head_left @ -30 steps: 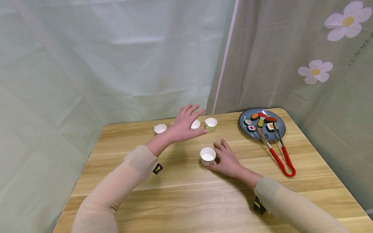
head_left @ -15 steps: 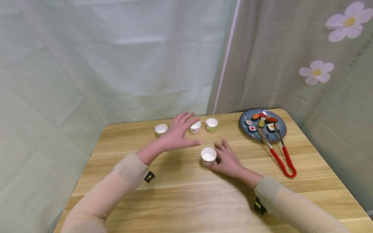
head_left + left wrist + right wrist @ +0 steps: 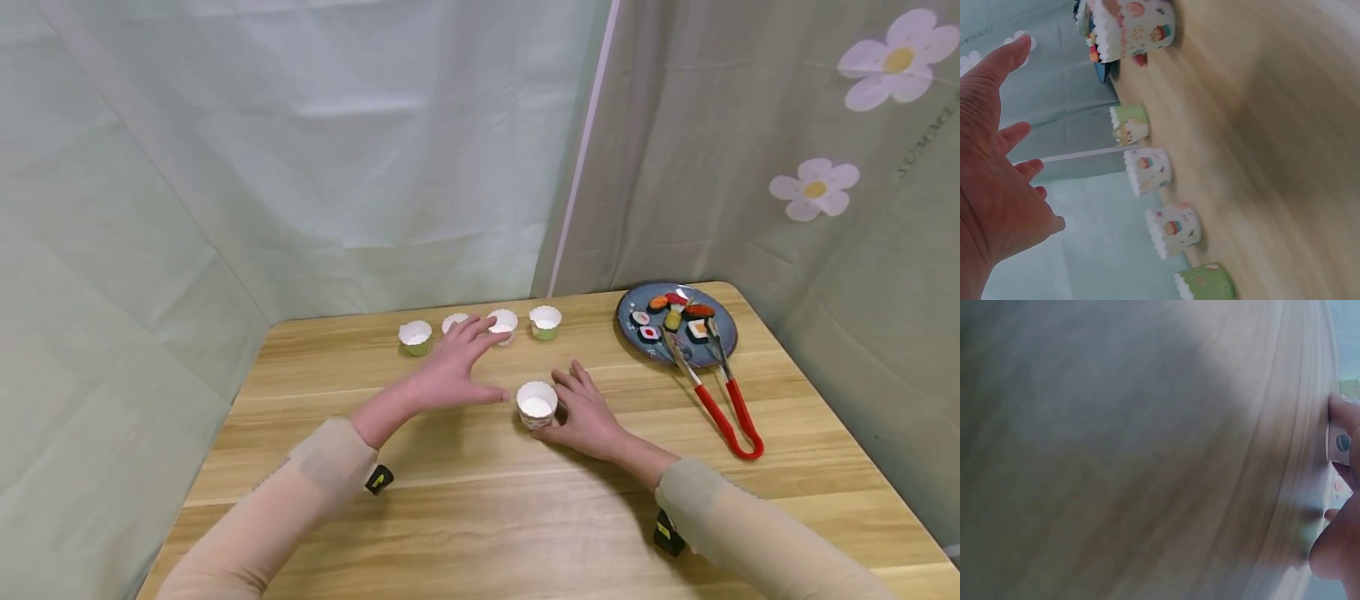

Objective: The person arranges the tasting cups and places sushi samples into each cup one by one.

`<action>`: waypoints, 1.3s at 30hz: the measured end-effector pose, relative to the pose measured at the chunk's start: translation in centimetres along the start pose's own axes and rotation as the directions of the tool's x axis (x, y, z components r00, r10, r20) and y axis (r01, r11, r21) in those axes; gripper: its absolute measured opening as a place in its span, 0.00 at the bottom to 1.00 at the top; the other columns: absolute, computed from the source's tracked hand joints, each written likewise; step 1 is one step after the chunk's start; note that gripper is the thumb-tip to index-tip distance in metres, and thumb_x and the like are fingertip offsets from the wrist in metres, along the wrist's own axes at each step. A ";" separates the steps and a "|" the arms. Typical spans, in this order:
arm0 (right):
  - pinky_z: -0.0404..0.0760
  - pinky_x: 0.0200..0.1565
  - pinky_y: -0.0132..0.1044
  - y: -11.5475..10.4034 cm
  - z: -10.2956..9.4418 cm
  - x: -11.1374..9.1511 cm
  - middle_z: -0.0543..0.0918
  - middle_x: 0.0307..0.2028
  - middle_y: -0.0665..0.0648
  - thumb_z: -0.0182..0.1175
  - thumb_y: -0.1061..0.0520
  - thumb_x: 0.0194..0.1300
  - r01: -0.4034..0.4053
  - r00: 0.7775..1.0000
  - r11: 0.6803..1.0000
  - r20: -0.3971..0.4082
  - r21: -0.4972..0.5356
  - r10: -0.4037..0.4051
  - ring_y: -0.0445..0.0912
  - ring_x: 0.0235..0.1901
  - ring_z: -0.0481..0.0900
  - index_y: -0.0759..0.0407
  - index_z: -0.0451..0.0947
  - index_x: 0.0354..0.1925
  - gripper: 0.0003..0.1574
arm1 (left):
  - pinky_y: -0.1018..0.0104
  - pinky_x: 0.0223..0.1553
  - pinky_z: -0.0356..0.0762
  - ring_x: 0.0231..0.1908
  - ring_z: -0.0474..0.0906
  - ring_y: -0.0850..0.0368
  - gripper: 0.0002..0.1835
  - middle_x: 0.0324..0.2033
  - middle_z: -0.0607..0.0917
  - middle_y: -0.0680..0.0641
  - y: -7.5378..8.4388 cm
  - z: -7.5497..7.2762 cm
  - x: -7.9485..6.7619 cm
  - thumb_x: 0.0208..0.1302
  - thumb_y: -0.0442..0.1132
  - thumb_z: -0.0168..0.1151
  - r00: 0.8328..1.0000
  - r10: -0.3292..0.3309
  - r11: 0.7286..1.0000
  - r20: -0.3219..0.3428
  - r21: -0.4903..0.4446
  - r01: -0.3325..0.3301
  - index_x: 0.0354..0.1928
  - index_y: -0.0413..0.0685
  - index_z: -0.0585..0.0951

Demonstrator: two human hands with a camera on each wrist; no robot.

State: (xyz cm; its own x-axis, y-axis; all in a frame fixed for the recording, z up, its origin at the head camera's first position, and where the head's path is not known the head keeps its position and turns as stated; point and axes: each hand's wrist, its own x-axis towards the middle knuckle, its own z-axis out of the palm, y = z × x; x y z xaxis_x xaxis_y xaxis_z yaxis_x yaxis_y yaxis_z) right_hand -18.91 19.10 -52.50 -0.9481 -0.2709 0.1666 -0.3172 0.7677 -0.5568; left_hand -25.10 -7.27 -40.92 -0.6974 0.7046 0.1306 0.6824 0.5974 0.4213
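Right hand [image 3: 588, 421], centre: grip curled on patterned cup [image 3: 537, 406]; a hard squeeze might crumple its thin-looking wall. Far fingertips' contact unclear; right wrist view blurred, cup mostly cut off.
Left hand [image 3: 453, 375], left of that cup: grip wide, holding nothing; a careless sweep could topple the back cups [image 3: 545, 323], upper middle, two partly hidden by its fingers in the head view.

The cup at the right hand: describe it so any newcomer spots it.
On the wooden table, find the right hand. It holds a patterned white cup. Unlike the four cups lined up behind, this one stands alone.
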 end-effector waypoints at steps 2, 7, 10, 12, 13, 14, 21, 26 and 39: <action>0.48 0.72 0.68 -0.1 0.0 0.0 0.66 0.73 0.67 0.79 0.35 0.50 -0.004 1.000 1.000 0.001 -0.002 0.004 0.67 0.78 0.43 0.61 0.79 0.62 0.49 | 0.35 0.74 0.39 0.79 0.39 0.44 0.50 0.80 0.54 0.45 -0.1 0.6 -0.3 0.55 0.60 0.76 1.000 -0.005 1.000 0.008 -0.008 0.005 0.78 0.58 0.65; 0.49 0.72 0.69 -0.2 0.0 -0.1 0.66 0.73 0.67 0.78 0.35 0.50 -0.005 1.000 1.000 0.003 -0.004 0.005 0.67 0.78 0.43 0.61 0.79 0.62 0.49 | 0.33 0.73 0.42 0.79 0.39 0.43 0.50 0.80 0.53 0.46 -0.3 2.2 -0.8 0.54 0.60 0.77 0.999 -0.010 0.999 0.031 -0.032 0.011 0.77 0.55 0.66; 0.48 0.72 0.69 -0.2 0.0 -0.1 0.66 0.73 0.68 0.78 0.35 0.50 -0.008 1.000 1.000 0.002 -0.003 0.008 0.67 0.77 0.43 0.62 0.78 0.62 0.49 | 0.33 0.73 0.39 0.79 0.39 0.42 0.51 0.80 0.53 0.46 -0.5 3.1 -1.1 0.54 0.61 0.76 0.999 -0.019 0.999 0.046 -0.045 0.022 0.77 0.53 0.66; 0.48 0.72 0.68 -0.2 0.0 -0.1 0.66 0.73 0.68 0.79 0.36 0.50 -0.011 1.000 1.000 0.002 -0.004 0.011 0.67 0.77 0.43 0.62 0.78 0.62 0.50 | 0.34 0.74 0.38 0.79 0.39 0.42 0.51 0.80 0.53 0.46 -0.7 3.7 -1.1 0.54 0.63 0.75 0.998 -0.030 0.998 0.054 -0.050 0.033 0.77 0.53 0.66; 0.48 0.72 0.68 -0.2 -0.1 -0.1 0.66 0.73 0.68 0.79 0.36 0.50 -0.011 1.000 1.000 0.001 -0.002 0.011 0.67 0.78 0.43 0.62 0.78 0.63 0.50 | 0.35 0.74 0.37 0.79 0.38 0.42 0.51 0.80 0.53 0.46 -0.8 3.9 -1.1 0.54 0.63 0.75 0.998 -0.037 0.998 0.058 -0.057 0.040 0.77 0.54 0.66; 0.47 0.72 0.68 -0.2 -0.1 -0.1 0.66 0.73 0.68 0.79 0.36 0.50 -0.012 1.000 1.000 0.001 -0.001 0.012 0.67 0.78 0.43 0.62 0.78 0.63 0.50 | 0.35 0.74 0.37 0.79 0.38 0.42 0.51 0.80 0.53 0.46 -0.9 4.2 -1.1 0.54 0.63 0.75 0.997 -0.040 0.997 0.061 -0.062 0.044 0.77 0.54 0.66; 0.46 0.73 0.67 -0.3 -0.1 -0.1 0.66 0.73 0.68 0.79 0.37 0.50 -0.008 1.000 1.000 0.000 -0.003 0.008 0.66 0.78 0.42 0.62 0.78 0.62 0.49 | 0.33 0.74 0.38 0.79 0.37 0.41 0.51 0.80 0.52 0.44 -1.1 5.3 -0.9 0.55 0.64 0.74 0.995 -0.044 0.994 0.086 -0.093 0.052 0.77 0.53 0.65; 0.47 0.73 0.67 -0.3 0.0 -0.1 0.66 0.73 0.69 0.79 0.37 0.50 0.003 1.000 1.000 -0.007 -0.004 -0.003 0.67 0.77 0.43 0.62 0.79 0.60 0.47 | 0.33 0.74 0.39 0.78 0.40 0.38 0.51 0.80 0.52 0.44 -0.9 6.0 -0.4 0.55 0.64 0.74 0.996 -0.042 0.994 0.077 -0.095 0.049 0.77 0.52 0.66; 0.48 0.72 0.69 -0.2 -0.1 -0.2 0.67 0.72 0.69 0.75 0.33 0.55 0.005 1.000 1.000 -0.006 -0.029 -0.006 0.68 0.77 0.42 0.63 0.79 0.58 0.45 | 0.39 0.76 0.38 0.78 0.43 0.37 0.50 0.78 0.56 0.39 1.2 8.1 0.4 0.52 0.71 0.71 0.993 -0.119 0.991 0.009 -0.067 0.120 0.71 0.50 0.72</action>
State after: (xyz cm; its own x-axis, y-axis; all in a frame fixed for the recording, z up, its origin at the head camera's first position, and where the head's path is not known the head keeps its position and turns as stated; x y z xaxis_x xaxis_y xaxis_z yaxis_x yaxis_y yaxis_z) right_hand -18.69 19.04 -52.30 -0.9464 -0.2719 0.1743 -0.3229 0.7826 -0.5323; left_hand -22.77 -3.23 -47.67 -0.7719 0.6318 0.0713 0.5779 0.6504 0.4929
